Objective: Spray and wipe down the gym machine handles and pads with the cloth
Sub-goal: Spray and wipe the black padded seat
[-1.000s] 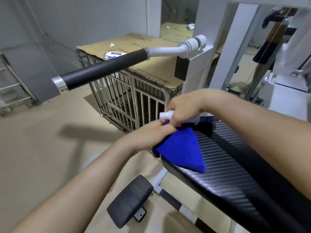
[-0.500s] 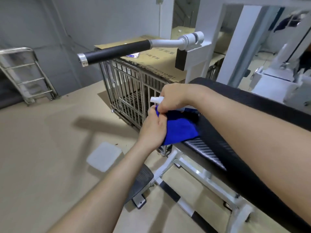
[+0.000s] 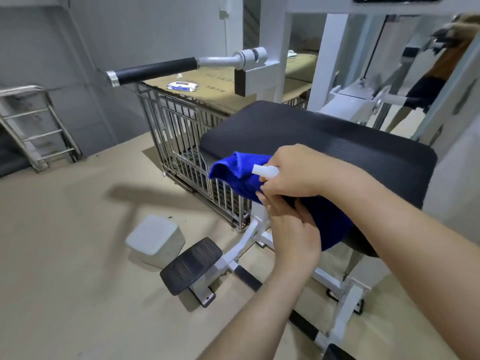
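While the blue cloth (image 3: 335, 224) lies draped over the near edge of the machine's black pad (image 3: 337, 141), bunched at the left corner and hanging down the front, we see both hands working on it. The right hand (image 3: 298, 172) is curled round a small white spray bottle (image 3: 265, 171), whose nozzle end pokes out to the left, just above the bunched fabric; the rest of the bottle is hidden in the fist. The left hand (image 3: 293, 229) comes up from below and nips the cloth's lower fold between thumb and fingers, its fingertips touching the underside of the right hand.

Behind the pad we make out the white machine frame (image 3: 270, 27), and from it a grey arm carrying the black-gripped handle (image 3: 155, 71), which points left, well apart from both hands. Below the pad, a ribbed black footplate (image 3: 192, 265) sits tilted on the white base (image 3: 244, 245).

Just beside the machine stands a barred steel cage (image 3: 187, 152) topped with flattened cardboard (image 3: 215, 100), and on the cardboard lies a pack of wipes (image 3: 182, 86). A pale grey box (image 3: 155, 237) rests on the beige floor (image 3: 65, 255) near the footplate. At far left we note a steel ladder-like rack (image 3: 33, 126) against the grey wall.
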The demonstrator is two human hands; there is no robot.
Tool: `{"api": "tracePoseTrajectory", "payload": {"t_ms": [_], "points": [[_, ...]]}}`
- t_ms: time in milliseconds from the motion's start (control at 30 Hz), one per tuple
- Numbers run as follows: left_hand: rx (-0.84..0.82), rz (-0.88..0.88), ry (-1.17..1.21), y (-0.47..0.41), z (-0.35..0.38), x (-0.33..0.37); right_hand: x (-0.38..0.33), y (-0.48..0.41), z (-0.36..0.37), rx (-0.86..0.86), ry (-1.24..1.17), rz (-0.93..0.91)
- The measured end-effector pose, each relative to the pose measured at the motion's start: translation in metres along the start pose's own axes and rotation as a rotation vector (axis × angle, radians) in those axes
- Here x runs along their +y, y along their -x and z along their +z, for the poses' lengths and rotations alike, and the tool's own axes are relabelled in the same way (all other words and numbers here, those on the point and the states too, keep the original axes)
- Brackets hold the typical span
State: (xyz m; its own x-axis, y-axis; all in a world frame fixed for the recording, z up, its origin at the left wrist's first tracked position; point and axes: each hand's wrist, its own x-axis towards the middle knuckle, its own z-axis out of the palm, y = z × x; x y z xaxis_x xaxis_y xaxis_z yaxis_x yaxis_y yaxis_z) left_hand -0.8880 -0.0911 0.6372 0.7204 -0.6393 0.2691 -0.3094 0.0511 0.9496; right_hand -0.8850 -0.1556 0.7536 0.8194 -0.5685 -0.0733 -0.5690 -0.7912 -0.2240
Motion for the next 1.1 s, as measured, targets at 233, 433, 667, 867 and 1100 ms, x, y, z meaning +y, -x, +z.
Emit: {"api": "tracePoseTrajectory", "payload": {"t_ms": [233, 433, 667, 867, 1100], "points": [[-0.296, 0.577, -0.824, -0.016, -0.043, -0.017, 0.049, 0.063, -0.004, 0.126, -0.037, 0.22], [-0.478, 1.187, -1.237, -0.087, -0.078, -0.012, 0.061, 0.094, 0.013, 0.297, -0.098, 0.348], [-0.542, 1.441, -0.95, -0.089, -0.014, -0.013, 0.068, 0.112, 0.028, 0.658, -0.38, 0.589], [-0.396, 1.483, -0.711, -0.029, 0.036, -0.004, 0.102, 0.143, 0.053, 1.001, -0.927, 0.816], [-0.799, 1.362, -1.243, 0.015, 0.082, 0.042, 0.157, 0.161, 0.092, 0.932, -1.685, 0.85]]}}
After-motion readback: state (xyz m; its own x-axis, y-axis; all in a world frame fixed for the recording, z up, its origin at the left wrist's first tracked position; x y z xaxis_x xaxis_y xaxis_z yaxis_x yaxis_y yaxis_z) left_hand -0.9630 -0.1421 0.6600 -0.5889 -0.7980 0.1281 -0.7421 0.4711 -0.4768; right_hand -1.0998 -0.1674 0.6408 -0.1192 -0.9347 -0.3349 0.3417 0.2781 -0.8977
